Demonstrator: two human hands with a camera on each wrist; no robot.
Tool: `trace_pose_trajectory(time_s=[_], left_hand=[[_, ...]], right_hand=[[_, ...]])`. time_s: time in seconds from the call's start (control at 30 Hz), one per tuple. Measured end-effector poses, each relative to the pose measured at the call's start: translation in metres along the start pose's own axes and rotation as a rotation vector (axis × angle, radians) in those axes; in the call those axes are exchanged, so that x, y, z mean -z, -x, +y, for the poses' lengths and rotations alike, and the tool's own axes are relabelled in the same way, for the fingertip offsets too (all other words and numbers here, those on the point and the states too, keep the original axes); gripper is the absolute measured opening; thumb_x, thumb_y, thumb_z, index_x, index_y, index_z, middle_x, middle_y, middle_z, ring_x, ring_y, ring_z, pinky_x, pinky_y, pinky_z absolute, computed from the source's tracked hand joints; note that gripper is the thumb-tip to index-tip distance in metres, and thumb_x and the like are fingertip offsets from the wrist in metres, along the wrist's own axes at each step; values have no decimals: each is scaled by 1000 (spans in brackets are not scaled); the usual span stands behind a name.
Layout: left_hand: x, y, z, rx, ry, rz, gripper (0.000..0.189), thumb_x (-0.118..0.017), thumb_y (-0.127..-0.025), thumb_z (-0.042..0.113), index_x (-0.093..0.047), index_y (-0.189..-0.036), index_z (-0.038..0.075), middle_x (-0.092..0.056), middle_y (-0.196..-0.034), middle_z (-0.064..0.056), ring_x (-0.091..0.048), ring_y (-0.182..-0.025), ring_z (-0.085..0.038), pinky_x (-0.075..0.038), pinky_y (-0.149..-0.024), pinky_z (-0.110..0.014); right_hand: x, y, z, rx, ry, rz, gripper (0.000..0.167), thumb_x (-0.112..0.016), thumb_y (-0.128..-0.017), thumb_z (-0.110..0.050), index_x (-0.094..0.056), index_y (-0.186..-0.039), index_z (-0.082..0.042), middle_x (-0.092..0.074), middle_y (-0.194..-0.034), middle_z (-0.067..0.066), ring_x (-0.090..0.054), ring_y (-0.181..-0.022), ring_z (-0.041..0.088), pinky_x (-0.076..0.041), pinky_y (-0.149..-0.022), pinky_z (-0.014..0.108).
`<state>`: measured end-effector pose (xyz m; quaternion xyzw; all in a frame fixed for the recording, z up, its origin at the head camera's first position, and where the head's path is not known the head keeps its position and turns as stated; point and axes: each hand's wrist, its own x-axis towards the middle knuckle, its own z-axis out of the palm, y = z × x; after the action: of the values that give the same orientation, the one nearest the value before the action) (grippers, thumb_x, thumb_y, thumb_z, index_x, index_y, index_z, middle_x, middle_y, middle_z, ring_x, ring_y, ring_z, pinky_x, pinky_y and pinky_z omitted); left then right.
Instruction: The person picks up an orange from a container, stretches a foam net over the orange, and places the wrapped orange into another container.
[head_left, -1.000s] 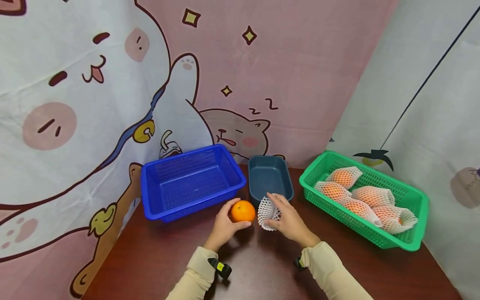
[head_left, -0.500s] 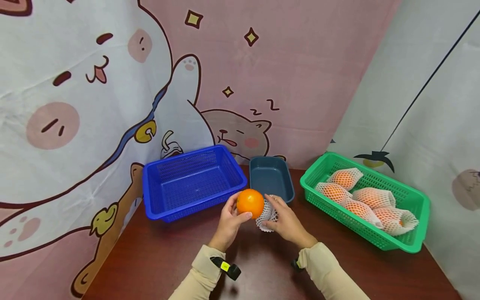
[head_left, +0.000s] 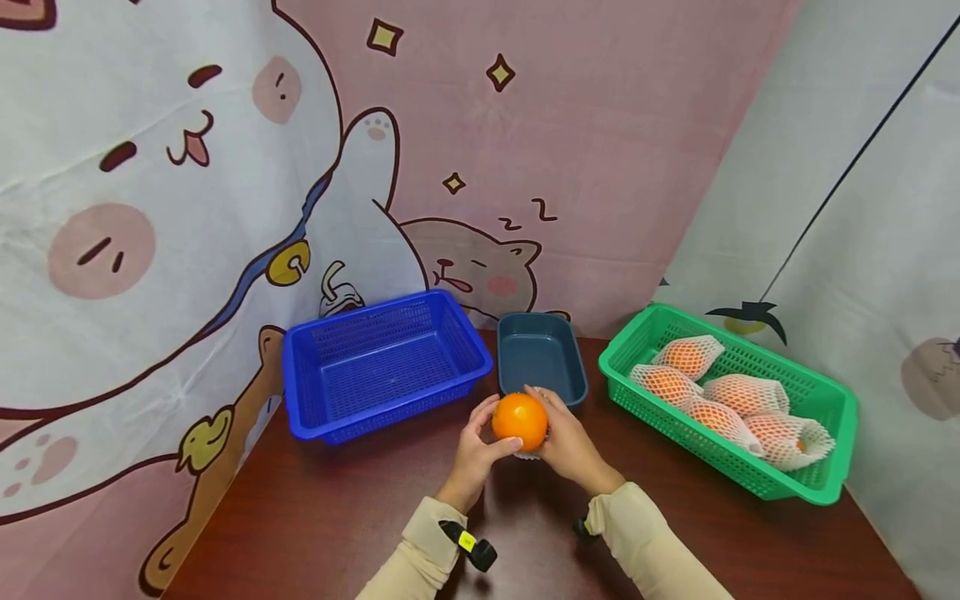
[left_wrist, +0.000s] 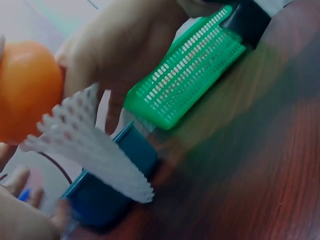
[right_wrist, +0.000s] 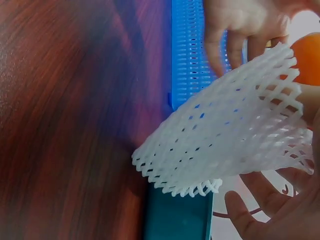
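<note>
My left hand [head_left: 471, 458] grips a bare orange [head_left: 520, 422] between thumb and fingers, over the front edge of the small dark-blue tray. My right hand [head_left: 576, 448] holds a white foam net sleeve [right_wrist: 220, 130], its mouth spread at the upper end near the orange. From the head view the orange hides most of that sleeve. Seen from the left wrist, the orange [left_wrist: 27, 92] is just above the wide end of the net [left_wrist: 95, 145], whose narrow end points down toward the table. Fingers of the right hand reach beside the orange.
At the back left stands a blue plastic basket [head_left: 300, 417]; the dark-blue tray [head_left: 540, 367] is right of it. A green basket [head_left: 832, 492] on the right holds several oranges in white foam nets [head_left: 746, 393]. A printed cloth [head_left: 600, 150] hangs behind the brown table [head_left: 337, 517].
My left hand has lifted the orange and carried it right, over the mouth of the foam net sleeve. My right hand has stayed nearly in place, holding the sleeve.
</note>
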<state>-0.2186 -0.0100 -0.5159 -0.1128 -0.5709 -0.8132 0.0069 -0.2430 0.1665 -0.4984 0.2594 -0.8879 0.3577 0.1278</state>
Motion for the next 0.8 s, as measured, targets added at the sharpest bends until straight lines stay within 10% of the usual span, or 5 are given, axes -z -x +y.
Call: trace_pose_trajectory(time_s=[0.3,0.53,0.8], left_hand=[[13,0,-4,207,113,-126,68,-76,-78,2,-39,-135,2,-56,-124,-15,-60,-104,-27,-53,-84,-38],[19,-1,-7,157,38,-156,82,-78,-76,0,-30,-142,4,-51,-129,-18,-59,-106,-29,-51,-88,-38],[20,-2,-4,80,-375,-100,107,-88,-68,7,-23,-153,9,-45,-141,-18,-54,-118,-32,-42,-100,-45]], right_hand=[[2,6,3,19,-120,-70,91,-76,-75,10,-35,-152,-15,-36,-152,11,-37,-136,34,-41,-98,50],[3,8,7,-49,-73,31,86,-76,-78,3,-36,-151,-17,-47,-143,13,-54,-119,31,-47,-93,48],[0,10,4,-190,154,207,15,-81,-78,-13,-66,-79,-13,-58,-69,-3,-51,-61,15,-46,-59,33]])
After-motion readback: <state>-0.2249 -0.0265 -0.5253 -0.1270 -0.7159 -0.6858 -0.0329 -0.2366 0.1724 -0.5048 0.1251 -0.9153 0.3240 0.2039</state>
